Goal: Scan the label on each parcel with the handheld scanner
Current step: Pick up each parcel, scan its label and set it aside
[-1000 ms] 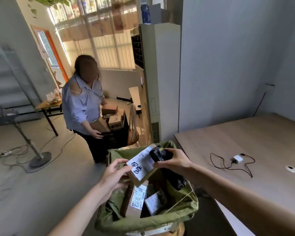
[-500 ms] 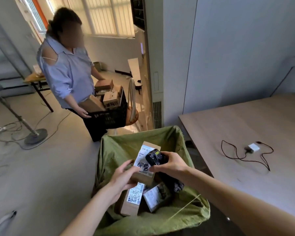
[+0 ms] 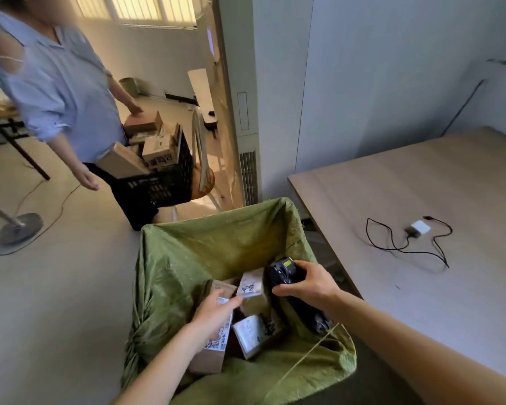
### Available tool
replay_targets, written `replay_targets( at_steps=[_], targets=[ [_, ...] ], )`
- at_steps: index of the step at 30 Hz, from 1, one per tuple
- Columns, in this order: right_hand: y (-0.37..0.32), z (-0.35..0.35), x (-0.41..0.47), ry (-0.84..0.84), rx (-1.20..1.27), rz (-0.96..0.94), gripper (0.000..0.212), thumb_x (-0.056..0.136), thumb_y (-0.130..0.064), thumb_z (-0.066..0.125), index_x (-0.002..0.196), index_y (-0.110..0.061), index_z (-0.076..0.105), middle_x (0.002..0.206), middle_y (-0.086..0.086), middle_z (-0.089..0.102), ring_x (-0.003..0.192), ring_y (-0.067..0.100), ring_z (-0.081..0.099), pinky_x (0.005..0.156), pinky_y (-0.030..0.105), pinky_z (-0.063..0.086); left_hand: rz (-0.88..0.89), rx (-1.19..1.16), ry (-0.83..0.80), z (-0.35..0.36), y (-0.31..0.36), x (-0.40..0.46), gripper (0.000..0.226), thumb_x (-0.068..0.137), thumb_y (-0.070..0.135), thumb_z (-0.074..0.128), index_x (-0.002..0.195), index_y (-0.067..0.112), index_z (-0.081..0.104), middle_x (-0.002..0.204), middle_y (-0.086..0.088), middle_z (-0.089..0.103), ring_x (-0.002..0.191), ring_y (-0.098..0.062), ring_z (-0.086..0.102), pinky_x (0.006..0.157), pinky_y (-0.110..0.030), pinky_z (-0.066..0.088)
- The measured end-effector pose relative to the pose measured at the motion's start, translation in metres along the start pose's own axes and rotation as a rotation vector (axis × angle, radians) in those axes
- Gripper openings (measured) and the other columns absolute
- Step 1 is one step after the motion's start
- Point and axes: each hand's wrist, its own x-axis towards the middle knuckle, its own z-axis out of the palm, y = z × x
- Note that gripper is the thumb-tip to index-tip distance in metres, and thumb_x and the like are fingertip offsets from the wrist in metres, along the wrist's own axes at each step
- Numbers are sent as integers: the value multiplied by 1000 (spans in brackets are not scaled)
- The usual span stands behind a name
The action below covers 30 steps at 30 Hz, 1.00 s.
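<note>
Down in the green sack (image 3: 187, 258), the left hand (image 3: 214, 314) reaches half-open toward a labelled parcel (image 3: 250, 290) while the right hand (image 3: 307, 285) grips the handheld scanner (image 3: 284, 273) just beyond; better turn that label squarely upward first.

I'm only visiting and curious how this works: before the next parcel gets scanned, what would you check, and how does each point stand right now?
1. Black handheld scanner gripped by the right hand: ok.
2. Left hand has hold of a parcel: cannot tell; it reaches down among them.
3. A label faces up: ok, the small brown cardboard parcel with a white handwritten label shows it.
4. Scanner aimed at that label: cannot tell.
5. Label sharp enough to read: cannot tell, blurred.
6. Parcels remain in the green woven sack: ok, several show.
</note>
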Motion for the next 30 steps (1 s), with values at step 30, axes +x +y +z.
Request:
replay_targets(
  at_steps=[30],
  targets=[
    [82, -200, -410, 701, 90, 194, 38, 63, -47, 93, 86, -23, 74, 76, -5, 74, 74, 13, 72, 63, 23, 53, 1038, 326, -341, 177, 160, -288, 67, 79, 71, 64, 136, 38, 55, 124, 18, 56, 117, -8, 54, 96, -29, 44]
  ],
)
